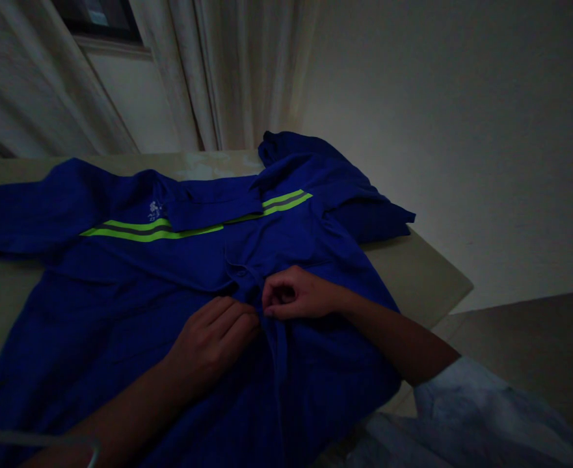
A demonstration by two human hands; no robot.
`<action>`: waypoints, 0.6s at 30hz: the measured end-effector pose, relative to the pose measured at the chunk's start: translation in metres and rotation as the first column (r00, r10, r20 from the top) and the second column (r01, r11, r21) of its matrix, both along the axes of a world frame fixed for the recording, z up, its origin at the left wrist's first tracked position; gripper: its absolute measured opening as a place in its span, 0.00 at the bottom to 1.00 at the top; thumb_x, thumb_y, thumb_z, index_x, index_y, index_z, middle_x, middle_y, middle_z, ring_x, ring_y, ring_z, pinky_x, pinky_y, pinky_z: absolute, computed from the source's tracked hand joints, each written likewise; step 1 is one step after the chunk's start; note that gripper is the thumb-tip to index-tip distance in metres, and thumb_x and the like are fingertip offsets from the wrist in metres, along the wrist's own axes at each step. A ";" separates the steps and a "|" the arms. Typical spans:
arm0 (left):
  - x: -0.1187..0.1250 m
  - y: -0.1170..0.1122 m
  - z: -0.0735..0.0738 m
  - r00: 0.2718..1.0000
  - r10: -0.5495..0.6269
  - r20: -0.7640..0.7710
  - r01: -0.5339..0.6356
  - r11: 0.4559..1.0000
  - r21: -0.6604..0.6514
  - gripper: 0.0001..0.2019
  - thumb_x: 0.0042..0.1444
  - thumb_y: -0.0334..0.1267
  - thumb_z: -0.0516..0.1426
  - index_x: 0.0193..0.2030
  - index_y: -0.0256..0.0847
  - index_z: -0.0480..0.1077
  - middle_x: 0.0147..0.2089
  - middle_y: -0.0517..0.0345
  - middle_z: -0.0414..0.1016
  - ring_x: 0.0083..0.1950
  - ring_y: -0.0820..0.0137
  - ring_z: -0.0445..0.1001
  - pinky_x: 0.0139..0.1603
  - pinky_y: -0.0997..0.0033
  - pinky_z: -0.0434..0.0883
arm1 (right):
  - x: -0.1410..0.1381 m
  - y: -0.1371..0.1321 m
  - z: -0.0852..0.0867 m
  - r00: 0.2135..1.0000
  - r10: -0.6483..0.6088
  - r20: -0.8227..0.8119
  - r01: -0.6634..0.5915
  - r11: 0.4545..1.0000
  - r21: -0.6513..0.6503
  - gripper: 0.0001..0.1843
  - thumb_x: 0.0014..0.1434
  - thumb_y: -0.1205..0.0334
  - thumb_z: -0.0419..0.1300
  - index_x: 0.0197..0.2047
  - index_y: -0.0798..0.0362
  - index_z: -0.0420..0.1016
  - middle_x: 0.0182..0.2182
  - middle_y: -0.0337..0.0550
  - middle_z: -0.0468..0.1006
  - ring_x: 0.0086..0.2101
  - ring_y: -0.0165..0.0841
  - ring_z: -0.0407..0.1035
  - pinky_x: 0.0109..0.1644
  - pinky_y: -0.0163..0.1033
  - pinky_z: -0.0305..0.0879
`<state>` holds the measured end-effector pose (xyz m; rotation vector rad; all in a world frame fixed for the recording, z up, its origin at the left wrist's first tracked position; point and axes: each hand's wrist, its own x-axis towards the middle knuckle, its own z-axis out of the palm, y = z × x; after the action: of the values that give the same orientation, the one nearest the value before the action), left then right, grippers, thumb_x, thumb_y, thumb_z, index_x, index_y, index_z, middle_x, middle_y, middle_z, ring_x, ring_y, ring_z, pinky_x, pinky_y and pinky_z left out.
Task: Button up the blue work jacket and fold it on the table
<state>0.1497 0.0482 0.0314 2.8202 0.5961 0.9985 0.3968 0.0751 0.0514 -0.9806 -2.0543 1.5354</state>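
Note:
A blue work jacket (134,305) with yellow-green reflective stripes (149,231) lies spread flat on a pale table (423,273). Both hands meet at its front placket in the middle. My left hand (213,341) has its fingers curled onto the placket's edge. My right hand (296,294) pinches the fabric of the opposite edge, thumb and fingers pressed together. The two hands almost touch. What sits between the fingertips is too small and dark to make out.
The room is dim. Curtains (227,71) hang behind the table, with a window corner (101,19) at top left. A bare wall (462,130) fills the right. The table's right corner (466,284) is close to my right arm. A white sleeve (471,409) covers my right upper arm.

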 end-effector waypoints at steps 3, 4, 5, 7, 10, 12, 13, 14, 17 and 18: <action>0.001 0.000 0.000 1.000 0.015 -0.001 -0.015 1.000 -0.001 0.03 0.71 0.28 0.57 0.44 0.38 0.70 0.36 0.58 0.77 0.35 0.67 0.71 0.38 0.62 0.67 | 0.000 0.001 0.001 1.000 0.006 0.002 -0.006 1.000 0.019 0.08 0.61 0.59 0.68 0.38 0.55 0.79 0.24 0.32 0.72 0.25 0.25 0.63 0.29 0.30 0.57; 0.002 0.000 0.000 1.000 0.020 -0.012 -0.020 1.000 0.007 0.03 0.70 0.28 0.57 0.45 0.38 0.70 0.36 0.58 0.77 0.35 0.67 0.71 0.38 0.62 0.67 | 0.001 0.001 0.001 1.000 0.016 -0.003 -0.016 1.000 0.020 0.08 0.61 0.59 0.68 0.38 0.55 0.79 0.25 0.32 0.72 0.25 0.25 0.63 0.30 0.30 0.57; 0.002 0.000 0.000 0.999 0.028 -0.026 -0.028 0.999 0.018 0.03 0.71 0.28 0.57 0.46 0.38 0.70 0.37 0.58 0.77 0.35 0.66 0.71 0.38 0.61 0.66 | 0.001 0.001 0.001 1.000 0.026 -0.011 -0.026 1.000 0.018 0.07 0.61 0.60 0.68 0.38 0.55 0.79 0.25 0.32 0.72 0.26 0.25 0.63 0.30 0.30 0.57; 0.002 0.000 0.000 0.997 0.049 -0.051 -0.047 0.998 0.035 0.03 0.71 0.28 0.56 0.46 0.38 0.71 0.37 0.57 0.77 0.35 0.66 0.71 0.38 0.61 0.65 | 0.002 0.002 0.001 0.999 0.046 -0.024 -0.045 0.999 0.012 0.07 0.61 0.60 0.68 0.39 0.56 0.80 0.27 0.34 0.73 0.27 0.25 0.64 0.30 0.31 0.57; 0.002 0.001 -0.001 0.997 0.061 -0.043 -0.060 0.998 0.024 0.05 0.71 0.28 0.56 0.44 0.39 0.70 0.34 0.59 0.76 0.34 0.66 0.70 0.38 0.61 0.64 | 0.004 0.002 0.000 0.997 0.071 -0.026 -0.070 0.997 0.018 0.08 0.59 0.60 0.69 0.40 0.56 0.81 0.30 0.35 0.75 0.28 0.25 0.65 0.31 0.31 0.58; 0.002 0.001 -0.001 0.998 0.054 -0.022 -0.054 0.999 0.003 0.05 0.71 0.28 0.55 0.43 0.40 0.70 0.33 0.60 0.75 0.33 0.66 0.70 0.37 0.61 0.63 | 0.004 0.002 0.001 0.996 0.088 -0.024 -0.087 0.996 0.034 0.09 0.59 0.60 0.70 0.41 0.56 0.81 0.31 0.36 0.75 0.29 0.25 0.66 0.32 0.31 0.59; 0.001 0.001 -0.001 0.999 0.051 -0.009 -0.051 0.999 -0.005 0.05 0.71 0.28 0.55 0.42 0.40 0.70 0.33 0.60 0.75 0.33 0.67 0.70 0.37 0.62 0.63 | 0.004 0.002 0.001 0.995 0.094 -0.023 -0.093 0.995 0.046 0.09 0.59 0.60 0.70 0.41 0.56 0.81 0.32 0.37 0.75 0.30 0.26 0.67 0.32 0.31 0.59; 0.001 0.001 -0.001 0.999 0.049 0.001 -0.049 0.999 -0.011 0.05 0.71 0.28 0.55 0.42 0.40 0.70 0.33 0.60 0.76 0.33 0.67 0.70 0.37 0.62 0.63 | 0.004 0.003 0.001 0.995 0.098 -0.023 -0.097 0.994 0.057 0.09 0.59 0.60 0.71 0.41 0.56 0.81 0.32 0.37 0.76 0.30 0.26 0.68 0.32 0.30 0.60; 0.001 0.001 0.001 0.999 0.049 0.007 -0.049 0.999 -0.017 0.05 0.71 0.29 0.55 0.42 0.40 0.71 0.34 0.60 0.76 0.34 0.66 0.71 0.38 0.62 0.63 | 0.004 0.002 0.001 0.994 0.105 -0.027 -0.102 0.990 0.096 0.09 0.59 0.61 0.71 0.41 0.56 0.81 0.32 0.36 0.76 0.31 0.26 0.69 0.33 0.30 0.61; 0.001 0.001 0.001 0.999 0.050 0.002 -0.050 0.999 -0.019 0.05 0.71 0.29 0.55 0.42 0.40 0.71 0.34 0.60 0.76 0.34 0.66 0.71 0.38 0.62 0.63 | 0.004 0.002 0.001 0.994 0.105 -0.032 -0.101 0.989 0.106 0.08 0.59 0.61 0.71 0.41 0.56 0.81 0.32 0.36 0.76 0.31 0.26 0.69 0.33 0.30 0.61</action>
<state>0.1503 0.0490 0.0324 2.8006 0.6760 0.9987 0.4006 0.0774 0.0525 -0.8123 -2.1649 1.4682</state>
